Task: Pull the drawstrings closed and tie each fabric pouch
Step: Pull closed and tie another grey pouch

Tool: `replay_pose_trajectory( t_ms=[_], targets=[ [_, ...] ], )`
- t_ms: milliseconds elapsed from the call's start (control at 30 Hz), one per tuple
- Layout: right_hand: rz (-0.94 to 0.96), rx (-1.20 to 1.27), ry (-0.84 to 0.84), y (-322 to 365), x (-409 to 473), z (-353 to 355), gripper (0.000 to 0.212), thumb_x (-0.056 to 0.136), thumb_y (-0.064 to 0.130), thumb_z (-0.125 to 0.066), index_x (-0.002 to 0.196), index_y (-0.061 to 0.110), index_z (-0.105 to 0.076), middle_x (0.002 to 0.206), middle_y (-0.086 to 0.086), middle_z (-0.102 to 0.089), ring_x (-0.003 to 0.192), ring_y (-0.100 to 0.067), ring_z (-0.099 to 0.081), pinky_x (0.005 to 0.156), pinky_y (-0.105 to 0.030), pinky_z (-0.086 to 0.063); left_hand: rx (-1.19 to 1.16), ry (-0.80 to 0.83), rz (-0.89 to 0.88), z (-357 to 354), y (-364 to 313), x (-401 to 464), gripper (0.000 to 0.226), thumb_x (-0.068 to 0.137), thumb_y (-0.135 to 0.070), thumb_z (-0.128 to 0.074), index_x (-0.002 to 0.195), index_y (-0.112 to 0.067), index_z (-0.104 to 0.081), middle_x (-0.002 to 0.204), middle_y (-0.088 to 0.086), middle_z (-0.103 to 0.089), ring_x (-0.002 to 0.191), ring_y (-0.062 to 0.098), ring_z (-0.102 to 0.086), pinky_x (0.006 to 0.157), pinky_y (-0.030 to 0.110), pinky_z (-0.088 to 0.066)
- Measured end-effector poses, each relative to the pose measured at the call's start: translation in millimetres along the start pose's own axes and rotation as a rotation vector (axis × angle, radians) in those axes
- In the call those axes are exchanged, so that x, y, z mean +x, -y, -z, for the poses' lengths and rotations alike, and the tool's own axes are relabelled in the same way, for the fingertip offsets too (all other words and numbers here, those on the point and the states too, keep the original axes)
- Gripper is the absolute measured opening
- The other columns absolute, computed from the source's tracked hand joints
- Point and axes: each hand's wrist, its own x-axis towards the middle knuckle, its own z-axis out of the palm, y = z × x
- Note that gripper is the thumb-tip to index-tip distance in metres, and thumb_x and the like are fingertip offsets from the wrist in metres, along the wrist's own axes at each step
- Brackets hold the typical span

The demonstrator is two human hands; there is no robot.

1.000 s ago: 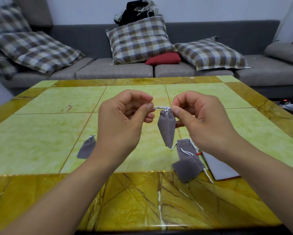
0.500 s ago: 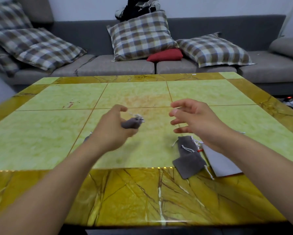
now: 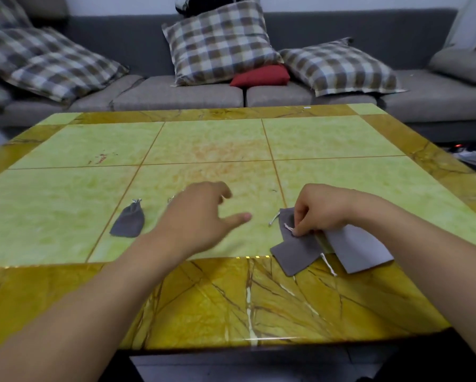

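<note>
Nearest the desk (image 3: 231,299) edge on the right lies an untied grey pouch (image 3: 294,252) with its white drawstring (image 3: 329,264) trailing, overlapping a second untied pouch (image 3: 286,219) just behind it and touching a pale grey flat sheet (image 3: 360,249). The right hand (image 3: 322,209) has come down from mid-air onto this pile, and its fingers pinch the cord at the second pouch's mouth. The left hand (image 3: 201,216), which half a second ago carried the pouch both hands had been tying, now hovers with relaxed fingers and holds nothing. A tied pouch (image 3: 128,220) lies further left, cinched at its neck. By my reading one more pouch is finished and set down, and the next is being started. Only a glimpse of white cord (image 3: 172,199) shows past the left hand, so the pouch just put down is probably hidden beneath it; I cannot tell exactly where it lies. Beyond, a grey sofa (image 3: 176,92) with checked cushions.
</note>
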Motion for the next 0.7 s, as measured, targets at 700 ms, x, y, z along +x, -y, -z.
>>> replay_pose_trajectory(
  t_ms=[700],
  targets=[
    [0.264, 0.811, -0.175, 29, -25, 10, 0.019, 0.092, 0.021, -0.066, 0.086, 0.005, -0.074, 0.06, -0.002, -0.058, 0.054, -0.012, -0.05, 0.053, -0.02, -0.046, -1.335, 0.107, 0.305, -4, -21, 5, 0.024, 0.094, -0.038, -0.059, 0.107, -0.023, -0.07, 0.09, 0.0, -0.074, 0.074, 0.012, -0.064, 0.059, 0.023, -0.05]
  ],
)
